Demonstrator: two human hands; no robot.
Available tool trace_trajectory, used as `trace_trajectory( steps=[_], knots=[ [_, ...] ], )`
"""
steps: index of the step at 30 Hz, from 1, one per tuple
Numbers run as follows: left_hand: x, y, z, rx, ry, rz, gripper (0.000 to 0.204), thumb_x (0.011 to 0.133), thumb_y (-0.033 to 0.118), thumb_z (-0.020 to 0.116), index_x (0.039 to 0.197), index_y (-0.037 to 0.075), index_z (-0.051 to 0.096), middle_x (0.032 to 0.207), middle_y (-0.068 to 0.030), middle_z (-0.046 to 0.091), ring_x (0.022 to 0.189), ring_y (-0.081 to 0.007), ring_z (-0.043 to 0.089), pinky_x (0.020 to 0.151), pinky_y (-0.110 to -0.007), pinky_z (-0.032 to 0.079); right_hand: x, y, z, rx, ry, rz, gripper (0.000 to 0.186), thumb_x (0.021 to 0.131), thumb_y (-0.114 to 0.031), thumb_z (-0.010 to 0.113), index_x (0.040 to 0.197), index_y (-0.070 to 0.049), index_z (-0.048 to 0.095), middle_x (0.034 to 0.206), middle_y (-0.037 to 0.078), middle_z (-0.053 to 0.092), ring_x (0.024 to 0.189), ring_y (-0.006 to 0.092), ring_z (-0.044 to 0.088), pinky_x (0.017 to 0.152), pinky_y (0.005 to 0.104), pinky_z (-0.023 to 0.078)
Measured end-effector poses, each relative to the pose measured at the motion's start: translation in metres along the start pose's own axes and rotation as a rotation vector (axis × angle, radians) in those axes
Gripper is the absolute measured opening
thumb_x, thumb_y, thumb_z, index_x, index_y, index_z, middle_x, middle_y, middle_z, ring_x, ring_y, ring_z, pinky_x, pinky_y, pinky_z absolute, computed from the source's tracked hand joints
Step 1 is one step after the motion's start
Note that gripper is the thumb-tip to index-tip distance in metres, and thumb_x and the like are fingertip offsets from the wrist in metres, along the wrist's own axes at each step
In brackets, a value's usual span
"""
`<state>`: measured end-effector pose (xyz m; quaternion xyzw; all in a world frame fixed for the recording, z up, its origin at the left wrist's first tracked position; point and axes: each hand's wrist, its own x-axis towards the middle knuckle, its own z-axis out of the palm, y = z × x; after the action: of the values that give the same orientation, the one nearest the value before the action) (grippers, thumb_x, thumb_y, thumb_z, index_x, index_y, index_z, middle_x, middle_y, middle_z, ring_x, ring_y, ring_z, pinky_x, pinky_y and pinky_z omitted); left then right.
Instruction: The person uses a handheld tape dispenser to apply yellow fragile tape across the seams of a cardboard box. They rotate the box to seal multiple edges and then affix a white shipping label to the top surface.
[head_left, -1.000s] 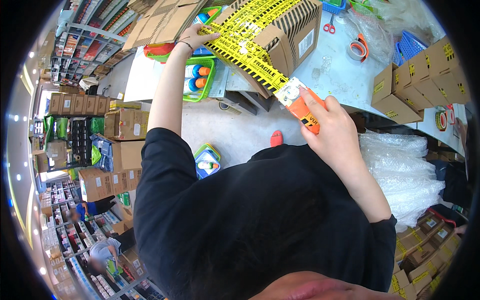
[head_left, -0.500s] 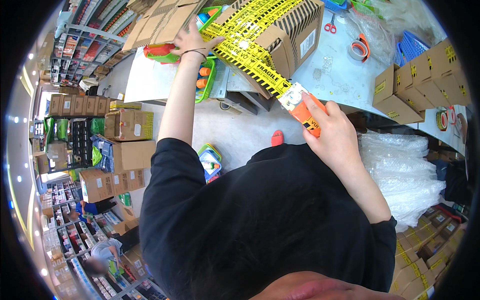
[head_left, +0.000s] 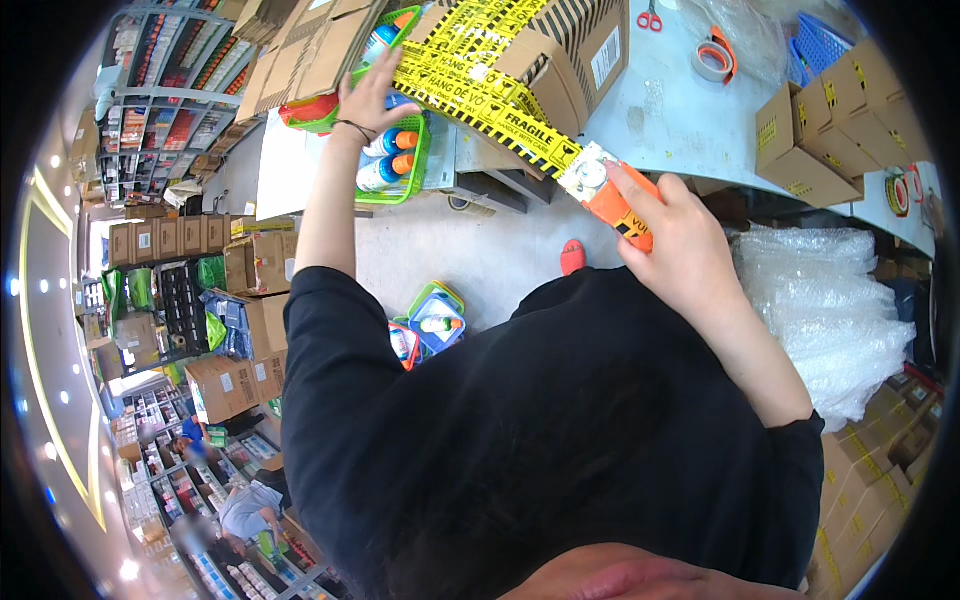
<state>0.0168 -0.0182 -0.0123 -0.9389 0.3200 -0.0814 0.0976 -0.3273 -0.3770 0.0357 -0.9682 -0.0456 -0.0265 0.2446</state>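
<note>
From my end of the feed, I had the right grip (head_left: 685, 228) clamped on the dispenser (head_left: 622, 208), fingers wrapped over its orange body and the index finger laid along it toward the pale roll. The dispenser sat at the upper left of that grip, out past the counter's near edge. From it a strip of yellow tape (head_left: 515, 125) ran taut, up and to the left, to the near left part of the box (head_left: 552, 78).

My left grip (head_left: 370, 102) was empty as far as I could see, its fingers spread apart, just beside the left end of the tape. I couldn't tell whether a fingertip touched the tape. The box lay ahead of me on the counter (head_left: 680, 125), between the two grips and farther out than the right one, its top crossed by more yellow tape.

Beside the left wrist I had a green basket (head_left: 424, 160) with bottles (head_left: 378, 174) in it, and beyond that grip leaned folded cardboard (head_left: 305, 60). To the right of the box lay red scissors (head_left: 650, 18) and a second dispenser (head_left: 714, 62). Bubble wrap (head_left: 815, 320) bulged to the right of my right forearm.
</note>
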Motion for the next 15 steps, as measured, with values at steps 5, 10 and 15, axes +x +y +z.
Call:
trace_trajectory(
  steps=[5, 10, 15],
  knots=[
    [-0.004, 0.073, -0.027, -0.106, 0.320, 0.522, 0.113, 0.068, 0.077, 0.072, 0.159, 0.021, 0.036, 0.164, -0.0044, 0.038, 0.150, -0.0263, 0.037, 0.121, -0.057, 0.023, -0.001, 0.007, 0.009, 0.062, 0.044, -0.022, 0.070, 0.079, -0.016, 0.076, 0.147, -0.019, 0.055, 0.098, 0.012, 0.055, 0.090, 0.0303, 0.063, 0.078, 0.0405, 0.056],
    [-0.013, 0.135, -0.028, -0.177, 0.177, 0.670, 0.091, 0.069, 0.020, 0.084, 0.153, 0.023, 0.047, 0.160, -0.0012, 0.045, 0.148, -0.0219, 0.041, 0.119, -0.047, 0.032, -0.032, 0.059, 0.060, 0.138, 0.109, -0.096, 0.073, 0.078, -0.016, 0.077, 0.147, -0.021, 0.055, 0.098, 0.012, 0.053, 0.091, 0.0306, 0.061, 0.078, 0.0424, 0.055],
    [-0.009, 0.124, -0.028, -0.081, 0.172, 0.697, 0.086, 0.065, 0.014, 0.083, 0.146, 0.023, 0.056, 0.157, -0.0016, 0.049, 0.147, -0.0259, 0.043, 0.118, -0.046, 0.033, -0.075, 0.151, 0.173, 0.134, 0.004, -0.065, 0.077, 0.075, -0.017, 0.079, 0.147, -0.023, 0.054, 0.100, 0.012, 0.054, 0.092, 0.0312, 0.060, 0.080, 0.0434, 0.054]
  ],
)
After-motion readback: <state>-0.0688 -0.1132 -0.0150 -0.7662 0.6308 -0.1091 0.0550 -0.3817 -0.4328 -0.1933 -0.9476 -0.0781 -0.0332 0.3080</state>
